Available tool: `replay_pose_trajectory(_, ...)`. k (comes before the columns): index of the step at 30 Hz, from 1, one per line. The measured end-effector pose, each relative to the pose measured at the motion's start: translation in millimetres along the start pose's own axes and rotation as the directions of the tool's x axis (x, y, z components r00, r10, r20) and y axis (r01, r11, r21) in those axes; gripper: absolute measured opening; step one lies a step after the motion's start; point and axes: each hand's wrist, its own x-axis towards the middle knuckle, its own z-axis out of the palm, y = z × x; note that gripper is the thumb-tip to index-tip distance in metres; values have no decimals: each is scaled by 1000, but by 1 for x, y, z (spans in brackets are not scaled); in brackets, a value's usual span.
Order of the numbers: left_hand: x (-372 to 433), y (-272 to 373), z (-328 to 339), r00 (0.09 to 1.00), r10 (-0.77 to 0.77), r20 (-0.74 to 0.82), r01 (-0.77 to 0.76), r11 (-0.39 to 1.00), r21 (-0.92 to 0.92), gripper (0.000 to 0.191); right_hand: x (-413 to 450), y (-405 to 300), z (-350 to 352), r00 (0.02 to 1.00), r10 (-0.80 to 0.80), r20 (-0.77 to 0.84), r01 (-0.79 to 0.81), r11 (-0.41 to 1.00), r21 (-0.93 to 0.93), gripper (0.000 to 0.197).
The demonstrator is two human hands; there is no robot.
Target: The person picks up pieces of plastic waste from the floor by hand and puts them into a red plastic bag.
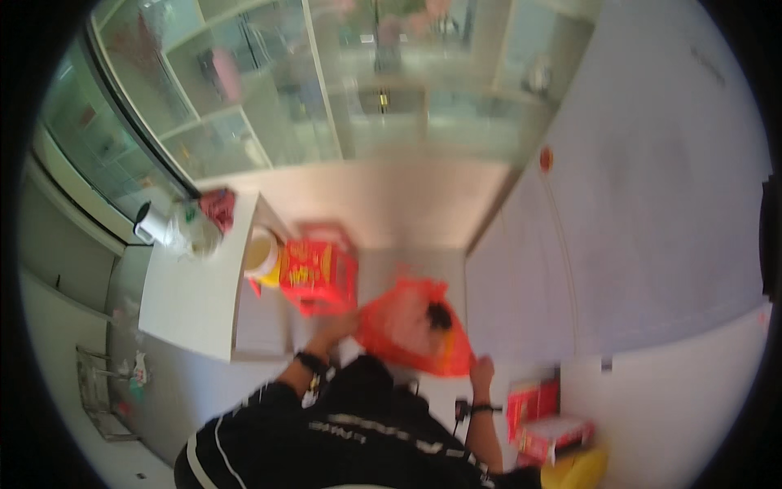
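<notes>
A red plastic bag (397, 330) is stretched wide between both hands in front of my body. My left hand (342, 326) grips its left edge, close to a red printed gift box (317, 275). At the opposite corner, my right hand (482, 370) has its fingers closed on the bag's rim. Something dark (439, 316) shows in or through the bag, with a yellowish patch below it; blur hides what these are. Both wrists wear dark bands.
To the left stands a white cabinet (189, 299) bearing a white jug (151, 223), a clear plastic bag (194, 232) and a dark red cloth (218, 208). A white-and-yellow tub (261, 253) sits beside the gift box. Red boxes (553, 437) lie at lower right. Glass partitions (421, 116) rise ahead.
</notes>
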Motion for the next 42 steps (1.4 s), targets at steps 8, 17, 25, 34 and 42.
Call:
replay_pose_trajectory(8, 84, -70, -13, 952, -280, 127, 303, 785, -541, 57, 98, -52, 33, 992, 94, 85, -94, 996, -3, 26)
replay_pose_trajectory(17, 210, -140, 41, 957, -287, 38, 271, 842, -466, 62, 211, -6, 115, 970, 158, 182, -199, 951, 236, 21)
replay_pose_trajectory(25, 294, -190, 106, 696, -715, 70, 613, 540, -577, 66, 298, 39, 234, 997, -63, 55, 56, 992, 113, 20)
replay_pose_trajectory(34, 365, -255, 256, 766, -625, -150, 76, 320, -944, 75, 402, 51, 351, 943, -303, 138, 315, 945, -82, 24)
replay_pose_trajectory(42, 385, -261, 291, 693, -618, 372, 631, 270, -727, 70, 428, 93, 384, 849, -440, 291, 483, 870, -93, 39)
